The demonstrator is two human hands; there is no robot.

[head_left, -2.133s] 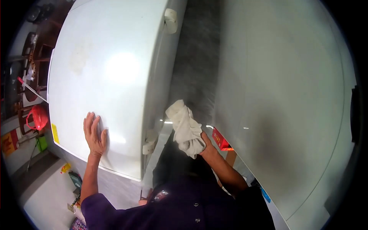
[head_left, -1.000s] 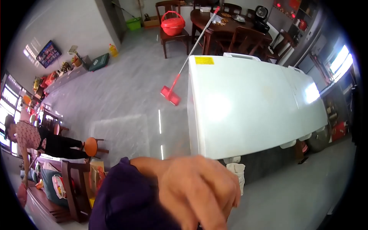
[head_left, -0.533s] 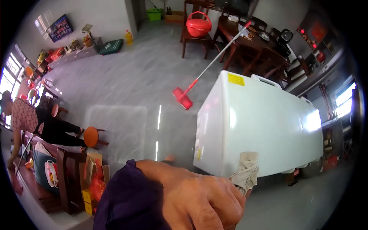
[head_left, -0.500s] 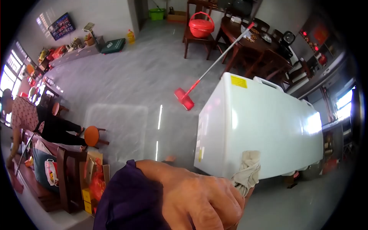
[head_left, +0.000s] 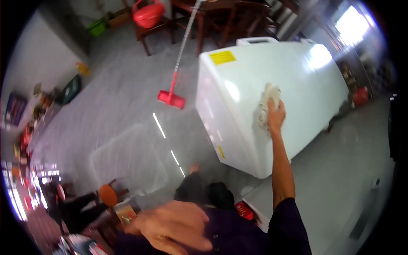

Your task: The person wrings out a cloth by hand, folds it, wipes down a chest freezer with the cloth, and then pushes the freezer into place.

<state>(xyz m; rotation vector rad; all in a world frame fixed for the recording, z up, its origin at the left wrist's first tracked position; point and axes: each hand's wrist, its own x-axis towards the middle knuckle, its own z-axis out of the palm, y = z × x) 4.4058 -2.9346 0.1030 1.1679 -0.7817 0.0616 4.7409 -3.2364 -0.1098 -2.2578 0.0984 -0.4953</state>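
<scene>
A white chest freezer [head_left: 297, 80] stands to the right, with a yellow label on its lid. My right hand [head_left: 276, 115] is reached out over the lid, its fingers closed around a crumpled beige cloth [head_left: 264, 111] that lies against the white surface. Low in the view, close to the camera and in front of my dark shirt, is my left hand [head_left: 174, 227]. Its back faces up and it is smeared by motion, so whether its fingers are bent or spread is unclear.
On the grey floor a red push broom [head_left: 172, 98] leans with its long handle toward the dining table [head_left: 208, 7]. A red lidded bucket [head_left: 148, 16] sits on a chair. At lower left are an orange-topped stool [head_left: 108, 195] and another person [head_left: 78, 212].
The view has turned and shifted. My left hand has moved down and left, away from the cloth. My right hand, mostly hidden before, now shows with the cloth farther onto the lid.
</scene>
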